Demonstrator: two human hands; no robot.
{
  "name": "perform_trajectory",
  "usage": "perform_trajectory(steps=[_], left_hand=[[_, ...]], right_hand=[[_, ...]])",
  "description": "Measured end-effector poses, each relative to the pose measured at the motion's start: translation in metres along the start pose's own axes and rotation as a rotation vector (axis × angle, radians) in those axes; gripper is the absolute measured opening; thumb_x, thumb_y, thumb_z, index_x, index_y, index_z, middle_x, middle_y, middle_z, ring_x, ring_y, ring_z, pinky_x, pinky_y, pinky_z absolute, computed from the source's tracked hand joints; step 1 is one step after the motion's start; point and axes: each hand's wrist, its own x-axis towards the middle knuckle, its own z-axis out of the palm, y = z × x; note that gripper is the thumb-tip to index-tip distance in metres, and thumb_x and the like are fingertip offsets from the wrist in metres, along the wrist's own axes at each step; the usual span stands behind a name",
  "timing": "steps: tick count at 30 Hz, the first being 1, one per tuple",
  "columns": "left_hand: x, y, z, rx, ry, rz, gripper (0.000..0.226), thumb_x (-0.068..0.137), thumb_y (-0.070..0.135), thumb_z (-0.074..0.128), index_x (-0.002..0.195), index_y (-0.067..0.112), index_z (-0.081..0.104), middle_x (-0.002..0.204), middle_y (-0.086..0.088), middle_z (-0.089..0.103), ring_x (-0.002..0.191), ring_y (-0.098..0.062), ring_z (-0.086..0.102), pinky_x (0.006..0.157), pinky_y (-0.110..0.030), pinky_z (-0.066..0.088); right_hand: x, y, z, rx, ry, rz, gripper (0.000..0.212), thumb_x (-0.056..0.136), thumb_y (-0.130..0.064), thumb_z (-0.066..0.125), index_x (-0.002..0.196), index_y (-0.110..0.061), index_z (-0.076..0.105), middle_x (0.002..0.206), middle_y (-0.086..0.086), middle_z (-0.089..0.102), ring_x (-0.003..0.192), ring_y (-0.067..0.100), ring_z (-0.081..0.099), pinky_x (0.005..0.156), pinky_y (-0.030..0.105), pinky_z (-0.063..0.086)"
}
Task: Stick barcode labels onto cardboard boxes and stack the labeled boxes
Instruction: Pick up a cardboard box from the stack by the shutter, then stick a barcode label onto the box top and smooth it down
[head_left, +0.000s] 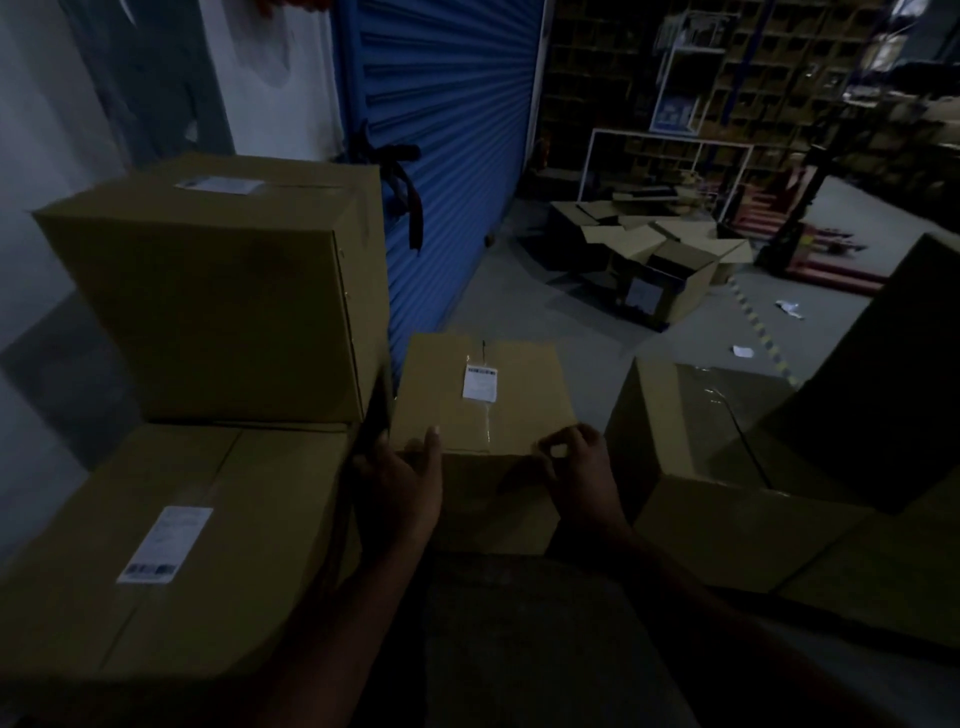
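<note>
The blue roller shutter (447, 156) fills the background behind the work area; storage racks (753, 78) occupy the dim right rear. At left, a large cardboard box (218, 301) with a label on its top sits stacked on a lower box (171, 561), which carries a barcode label (165, 543) on its upper face. At right, a taped box (727, 457) stands beside a dark, tall carton (893, 374). At centre, a small cardboard box (483, 410) sits between the left stack and the taped box, with a white barcode label (479, 383) adhered to its top near the tape seam. The left hand (400, 478) grips the near-left corner, thumb on the top face. The right hand (576, 462) holds the near-right edge, fingers curled over it. Flattened cartons (654, 260) lie on the floor beyond
</note>
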Motion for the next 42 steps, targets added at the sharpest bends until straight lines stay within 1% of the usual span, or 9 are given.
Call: perform_trajectory(steps=[2,5,9,12,16,19,24,29,42], left_hand=[[-0.021,-0.005,-0.006,0.032,0.001,-0.032,0.095,0.079,0.088,0.034,0.144,0.018,0.042,0.144,-0.016,0.042,0.125,-0.037,0.048,0.098,-0.054,0.047],[-0.058,-0.017,-0.024,-0.014,0.056,-0.041,0.084,0.078,0.089,0.032,0.113,0.017,0.059,0.114,-0.009,0.060,0.099,-0.027,0.060,0.085,-0.049,0.053],[-0.112,-0.027,-0.066,-0.055,0.035,-0.053,0.063,0.085,0.078,0.037,0.084,0.018,0.056,0.080,-0.003,0.061,0.068,-0.016,0.057,0.073,-0.038,0.048],[-0.139,-0.040,-0.094,-0.093,-0.071,-0.053,0.073,0.084,0.076,0.045,0.101,0.007,0.061,0.093,-0.010,0.064,0.080,-0.022,0.059,0.077,-0.037,0.043],[-0.167,-0.046,-0.116,0.067,-0.391,-0.068,0.080,0.085,0.079,0.040,0.137,0.019,0.054,0.127,-0.006,0.059,0.112,-0.026,0.056,0.096,-0.036,0.038],[-0.195,-0.041,-0.121,0.156,-0.494,-0.029,0.091,0.067,0.091,0.041,0.127,0.025,0.059,0.116,0.001,0.061,0.101,-0.021,0.058,0.093,-0.034,0.041],[-0.264,-0.010,-0.111,0.182,-0.507,0.011,0.056,0.078,0.070,0.059,0.110,0.025,0.052,0.108,0.003,0.055,0.085,-0.012,0.048,0.079,-0.030,0.035],[-0.324,-0.001,-0.072,0.211,-0.582,0.100,0.104,0.045,0.097,0.052,0.122,0.028,0.056,0.117,0.003,0.063,0.099,-0.019,0.061,0.088,-0.037,0.049],[-0.463,0.042,0.067,0.094,-0.818,0.281,0.116,0.047,0.095,0.055,0.130,0.014,0.055,0.129,-0.007,0.053,0.115,-0.029,0.057,0.097,-0.049,0.050]], right_hand=[[-0.014,0.000,-0.006,0.048,0.005,0.064,0.020,0.091,-0.035,0.063,0.106,-0.023,0.056,0.133,0.001,0.046,0.102,0.011,0.052,0.082,0.021,0.046],[-0.048,0.005,-0.019,0.067,0.080,0.208,0.031,0.088,-0.043,0.065,0.110,-0.025,0.053,0.125,0.003,0.047,0.102,0.016,0.053,0.082,0.033,0.051],[-0.111,0.014,-0.051,0.025,0.075,0.256,0.045,0.086,-0.042,0.067,0.122,-0.023,0.047,0.119,-0.004,0.045,0.096,0.009,0.047,0.079,0.026,0.045],[-0.153,0.020,-0.072,0.021,-0.040,0.350,0.044,0.088,-0.051,0.061,0.123,-0.029,0.044,0.111,-0.013,0.040,0.086,0.002,0.048,0.068,0.019,0.040],[-0.200,0.026,-0.089,-0.017,-0.130,0.352,0.039,0.088,-0.063,0.052,0.112,-0.033,0.050,0.109,-0.010,0.051,0.077,-0.002,0.045,0.057,0.013,0.031],[-0.233,0.030,-0.106,-0.001,-0.127,0.368,0.044,0.086,-0.065,0.052,0.118,-0.035,0.051,0.112,-0.011,0.051,0.086,0.001,0.050,0.060,0.015,0.034],[-0.290,0.051,-0.162,-0.022,0.012,0.403,0.030,0.087,-0.060,0.055,0.094,-0.031,0.055,0.094,-0.010,0.053,0.074,0.000,0.048,0.055,0.017,0.032],[-0.342,0.092,-0.219,-0.093,0.095,0.481,0.026,0.088,-0.058,0.055,0.088,-0.032,0.049,0.091,-0.010,0.047,0.073,0.000,0.044,0.055,0.019,0.030],[-0.423,0.220,-0.333,-0.328,0.169,0.725,0.030,0.095,-0.052,0.048,0.093,-0.022,0.051,0.101,0.001,0.048,0.084,0.012,0.042,0.071,0.028,0.035]])
